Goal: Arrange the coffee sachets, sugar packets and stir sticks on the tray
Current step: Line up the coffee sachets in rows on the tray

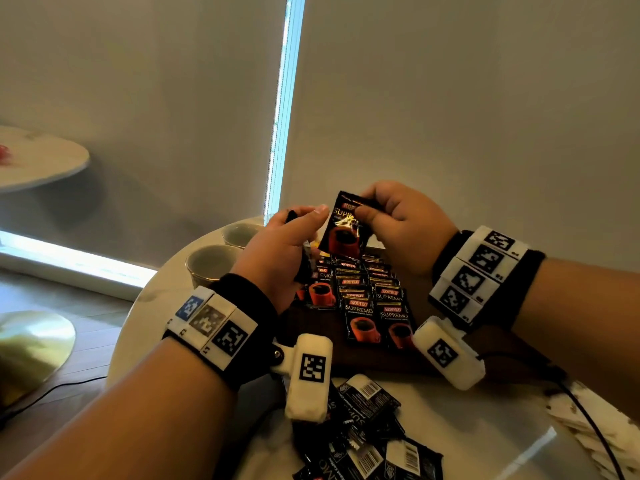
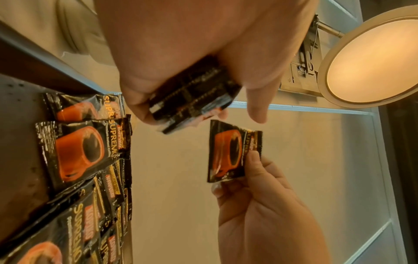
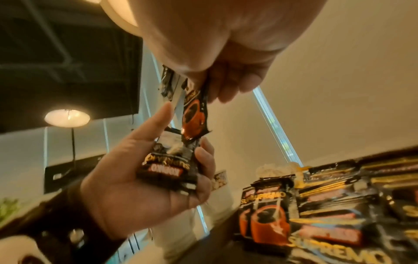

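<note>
My right hand (image 1: 367, 206) pinches the top edge of one black Kopiko coffee sachet (image 1: 343, 230) and holds it upright above the far end of the dark wooden tray (image 1: 374, 362). Just left of it, my left hand (image 1: 301, 233) grips a small stack of sachets (image 2: 194, 100), thumb raised toward the single one. Overlapping rows of sachets (image 1: 363, 306) lie on the tray, face up. The left wrist view shows the single sachet (image 2: 228, 151) apart from the stack. In the right wrist view the sachet (image 3: 194, 114) hangs from my right fingers over the stack (image 3: 169, 167).
A loose pile of sachets (image 1: 363, 427) lies on the round white table in front of the tray. Two pale cups (image 1: 211, 263) stand at the table's far left. Pale paper packets (image 1: 588, 420) and a black cable lie at the right. A wall is close behind.
</note>
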Demonstrator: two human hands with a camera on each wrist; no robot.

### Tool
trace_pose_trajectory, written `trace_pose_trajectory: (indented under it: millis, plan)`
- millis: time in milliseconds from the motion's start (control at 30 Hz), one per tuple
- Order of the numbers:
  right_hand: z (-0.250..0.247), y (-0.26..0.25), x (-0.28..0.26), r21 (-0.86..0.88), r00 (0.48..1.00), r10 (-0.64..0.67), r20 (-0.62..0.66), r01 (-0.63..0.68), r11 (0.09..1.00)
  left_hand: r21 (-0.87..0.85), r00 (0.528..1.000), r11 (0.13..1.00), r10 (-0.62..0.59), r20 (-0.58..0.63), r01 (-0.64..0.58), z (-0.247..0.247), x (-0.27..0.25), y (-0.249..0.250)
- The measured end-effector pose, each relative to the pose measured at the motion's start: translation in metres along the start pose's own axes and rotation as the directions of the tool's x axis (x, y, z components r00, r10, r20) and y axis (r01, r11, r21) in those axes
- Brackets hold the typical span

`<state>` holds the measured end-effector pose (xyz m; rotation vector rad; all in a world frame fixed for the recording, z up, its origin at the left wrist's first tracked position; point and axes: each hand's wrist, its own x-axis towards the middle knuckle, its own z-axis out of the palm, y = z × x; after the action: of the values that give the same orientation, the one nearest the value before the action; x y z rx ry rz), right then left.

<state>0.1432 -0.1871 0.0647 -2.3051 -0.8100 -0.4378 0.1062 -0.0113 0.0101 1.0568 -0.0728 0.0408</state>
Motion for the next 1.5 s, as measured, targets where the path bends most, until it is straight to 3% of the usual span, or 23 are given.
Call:
trace_pose_trajectory:
  millis: [67,200,367,433,567,733,867,933,1100,1233,1500]
  plan:
    - [0.002,-0.001,0.002,0.038,0.999,0.037,0.022,-0.038,0.999,0.017,0.997,1.000,-0.011,0.081,0.009,0.002,-0.001,-0.001]
    - [0.010,0.002,0.000,0.089,0.999,0.040,0.007,-0.041,0.995,-0.010,0.999,1.000,-0.021,0.050,0.021,0.003,0.000,0.000]
    - [0.005,0.003,-0.003,-0.254,0.966,-0.247,0.071,0.257,0.932,-0.004,1.000,1.000,-0.028,0.006,0.028,-0.001,0.001,-0.001]
    - [0.004,0.000,-0.003,-0.337,0.953,-0.292,0.080,0.301,0.892,0.003,0.999,0.999,-0.032,0.003,0.032,-0.002,0.001,-0.001]
    - [0.006,-0.006,0.000,-0.384,0.955,-0.251,0.159,0.294,0.875,0.028,0.999,0.999,-0.025,0.019,0.025,-0.003,0.002,-0.001]
    - [0.011,-0.012,0.003,-0.496,0.962,-0.232,0.146,0.274,0.824,0.037,1.000,0.999,-0.028,0.002,0.027,-0.003,0.002,-0.002]
    - [0.005,-0.012,0.010,-0.456,0.986,-0.151,0.071,0.167,0.874,-0.063,0.994,0.998,0.017,-0.110,-0.024,-0.006,0.005,0.001]
    - [0.004,-0.008,0.014,-0.440,0.992,-0.064,0.107,0.105,0.892,-0.159,0.988,0.984,0.054,-0.145,-0.077,-0.009,0.006,0.003]
    - [0.022,-0.003,0.012,-0.466,0.906,0.188,0.379,0.011,0.884,-0.306,0.975,0.929,0.174,-0.138,-0.209,-0.009,0.003,0.006]
    - [0.041,-0.005,0.017,-0.524,0.883,0.164,0.439,0.103,0.846,-0.381,0.962,0.887,0.206,-0.181,-0.262,-0.008,0.003,0.008]
    - [0.070,-0.004,0.026,-0.553,0.838,0.212,0.503,0.124,0.824,-0.411,0.963,0.876,0.188,-0.195,-0.254,-0.006,0.002,0.008]
